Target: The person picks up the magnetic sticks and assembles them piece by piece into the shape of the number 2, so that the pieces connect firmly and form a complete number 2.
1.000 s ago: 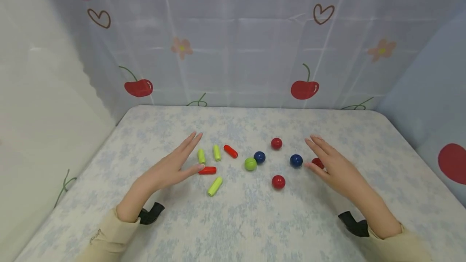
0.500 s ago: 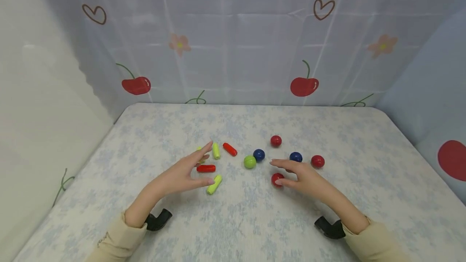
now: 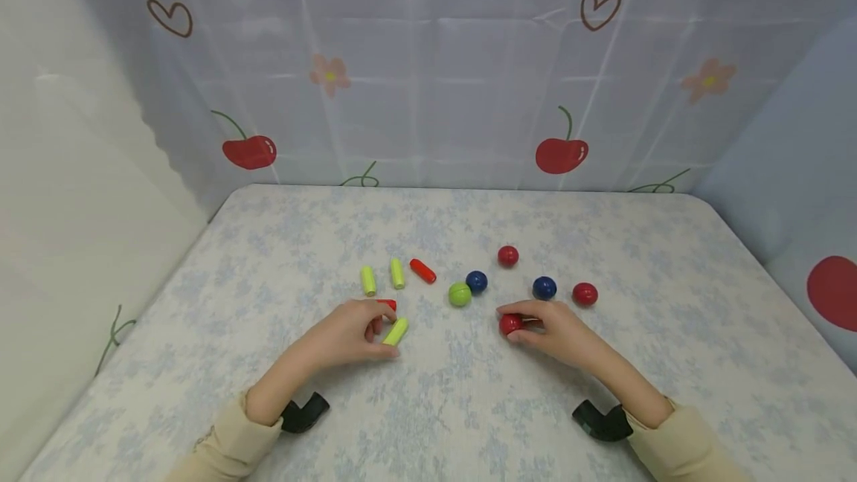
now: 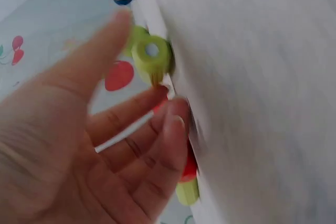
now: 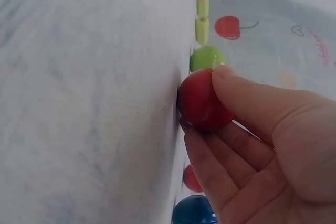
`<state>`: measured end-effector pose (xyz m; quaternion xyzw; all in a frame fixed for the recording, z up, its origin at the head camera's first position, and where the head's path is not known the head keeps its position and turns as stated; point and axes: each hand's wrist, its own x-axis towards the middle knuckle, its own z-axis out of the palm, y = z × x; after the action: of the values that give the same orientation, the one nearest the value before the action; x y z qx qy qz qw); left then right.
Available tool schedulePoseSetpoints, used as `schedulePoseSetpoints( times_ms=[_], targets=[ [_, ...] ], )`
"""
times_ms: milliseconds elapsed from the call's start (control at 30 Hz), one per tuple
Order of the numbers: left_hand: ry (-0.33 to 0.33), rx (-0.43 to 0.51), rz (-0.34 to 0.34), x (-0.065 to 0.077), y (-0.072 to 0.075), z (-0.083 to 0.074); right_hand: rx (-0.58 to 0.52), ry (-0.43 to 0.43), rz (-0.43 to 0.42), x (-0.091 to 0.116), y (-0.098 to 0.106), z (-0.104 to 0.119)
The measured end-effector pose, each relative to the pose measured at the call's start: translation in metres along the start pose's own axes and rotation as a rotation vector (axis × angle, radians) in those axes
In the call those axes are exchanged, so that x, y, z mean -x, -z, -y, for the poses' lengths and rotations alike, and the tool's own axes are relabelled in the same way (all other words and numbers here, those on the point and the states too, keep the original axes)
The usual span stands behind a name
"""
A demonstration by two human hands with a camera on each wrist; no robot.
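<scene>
My right hand (image 3: 559,329) pinches a glossy red ball (image 5: 202,98) between thumb and fingers, low at the tabletop. Left of it, my left hand (image 3: 344,333) is around a yellow-green faceted cylinder (image 3: 396,332), with thumb and fingers on either side. The left wrist view shows the cylinder's round end (image 4: 152,51) between the spread thumb and fingertips, and the grip does not look closed. Partly hidden behind the left hand is a red cylinder (image 3: 388,305). Two yellow-green cylinders (image 3: 369,281) and another red cylinder (image 3: 423,271) lie beyond.
A green ball (image 3: 460,294) sits beside a blue ball (image 3: 477,282) between the hands. A second blue ball (image 3: 544,288) and two more red balls (image 3: 585,294) lie beyond the right hand. The patterned table (image 3: 442,422) meets a printed curtain (image 3: 428,95) at the back.
Both hands have come down to the table, the right moving left to the red ball, which it now pinches. The left moved right and nearer, its fingers bending around the yellow-green cylinder.
</scene>
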<state>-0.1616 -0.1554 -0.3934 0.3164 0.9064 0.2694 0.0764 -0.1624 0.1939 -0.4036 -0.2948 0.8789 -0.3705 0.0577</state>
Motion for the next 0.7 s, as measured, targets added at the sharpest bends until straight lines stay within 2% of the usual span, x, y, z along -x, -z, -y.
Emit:
schedulePoseSetpoints(
  times_ms=[433,700],
  targets=[
    [0.003,0.007,-0.087,-0.008,-0.009,-0.003,-0.07,-0.019,-0.058,-0.002,-0.009,-0.001],
    [-0.014,0.034,-0.11,-0.015,-0.01,-0.008,-0.146,-0.031,-0.093,-0.004,-0.017,0.002]
  ],
)
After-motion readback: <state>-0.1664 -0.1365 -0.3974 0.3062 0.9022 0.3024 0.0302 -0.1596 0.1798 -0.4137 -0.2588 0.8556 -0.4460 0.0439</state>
